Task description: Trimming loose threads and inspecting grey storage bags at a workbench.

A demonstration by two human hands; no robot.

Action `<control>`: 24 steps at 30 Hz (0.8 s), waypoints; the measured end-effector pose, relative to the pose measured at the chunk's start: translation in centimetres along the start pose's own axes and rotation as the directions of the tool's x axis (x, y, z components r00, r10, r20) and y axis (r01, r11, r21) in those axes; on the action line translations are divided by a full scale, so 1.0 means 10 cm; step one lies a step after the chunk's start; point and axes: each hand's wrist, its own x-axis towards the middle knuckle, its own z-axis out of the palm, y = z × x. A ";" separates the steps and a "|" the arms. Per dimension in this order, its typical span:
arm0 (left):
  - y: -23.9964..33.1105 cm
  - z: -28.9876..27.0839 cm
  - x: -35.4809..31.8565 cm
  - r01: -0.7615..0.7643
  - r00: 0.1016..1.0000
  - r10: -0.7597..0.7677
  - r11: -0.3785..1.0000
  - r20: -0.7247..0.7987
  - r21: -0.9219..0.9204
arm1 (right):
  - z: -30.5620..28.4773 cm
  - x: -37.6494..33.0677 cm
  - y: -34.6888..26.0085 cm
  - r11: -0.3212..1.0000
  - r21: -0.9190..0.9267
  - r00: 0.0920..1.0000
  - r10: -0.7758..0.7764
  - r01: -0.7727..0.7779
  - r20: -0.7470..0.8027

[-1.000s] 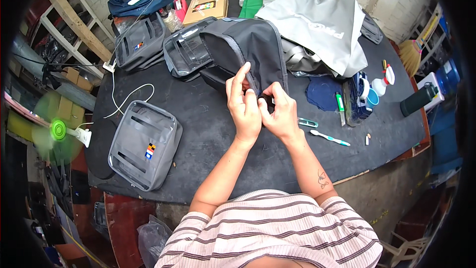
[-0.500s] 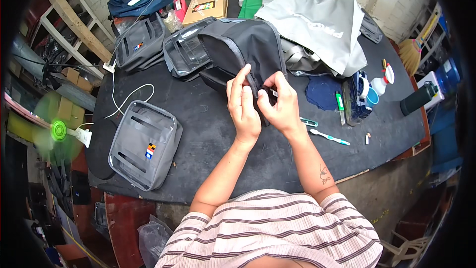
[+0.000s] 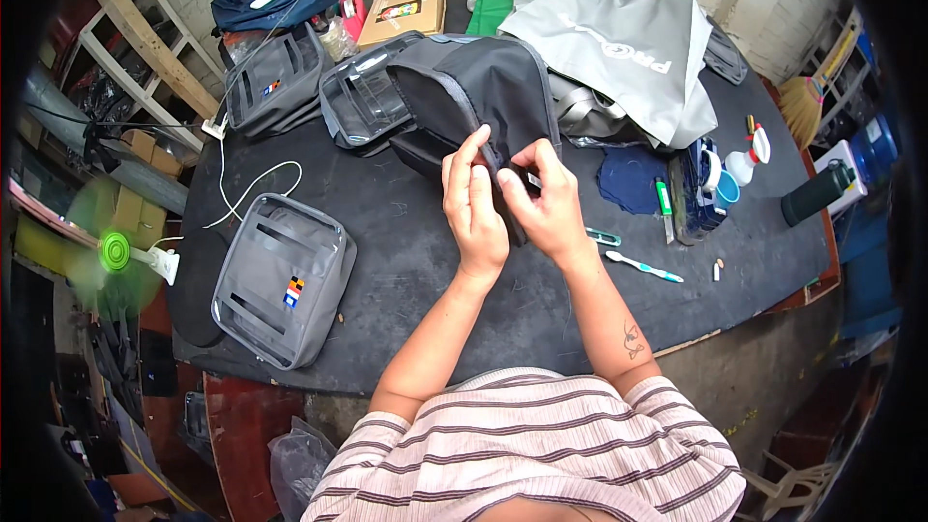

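Black cloth bag (image 3: 517, 87), likely light and floppy, probably offers its firmest hold at the edge, which your left hand (image 3: 474, 215) and right hand (image 3: 548, 205) pinch.

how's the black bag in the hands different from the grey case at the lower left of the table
The black bag shows opaque dark fabric; the grey case has a clear front.
The grey case bears a small multicoloured patch; none shows on the black bag.
The left hand and right hand are at the black bag's edge; the grey case lies untouched.
Both show grey edging.
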 end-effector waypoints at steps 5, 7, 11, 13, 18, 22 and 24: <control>-0.11 0.02 -0.01 -0.055 0.996 0.059 0.996 -0.063 0.070 | -0.08 -0.07 0.14 0.868 0.475 0.983 0.181 -0.144 -0.034; -0.12 0.00 0.00 -0.109 0.989 0.124 0.980 -0.081 0.168 | -0.13 -0.07 0.16 0.870 0.476 0.979 0.188 -0.126 -0.084; -0.14 -0.10 0.05 -0.048 0.996 0.056 0.991 -0.063 0.128 | -0.24 0.02 0.17 0.940 0.308 0.950 0.220 -0.145 -0.223; -0.07 -0.16 0.13 -0.093 0.995 0.095 0.991 -0.014 0.100 | -0.27 0.06 0.24 0.956 0.205 0.953 0.245 -0.208 -0.176; 0.14 -0.30 0.32 0.045 0.995 -0.070 0.945 -0.065 -0.324 | -0.27 0.01 0.23 0.944 0.146 0.956 0.289 -0.294 0.060; 0.07 -0.68 0.75 0.076 0.997 -0.073 0.959 -0.020 0.273 | -0.30 -0.18 0.41 0.932 0.217 0.952 0.256 -0.289 0.168; 0.10 -0.82 0.86 0.355 0.883 -0.412 0.900 0.225 0.252 | -0.29 -0.29 0.46 0.986 0.086 0.981 0.131 -0.144 0.145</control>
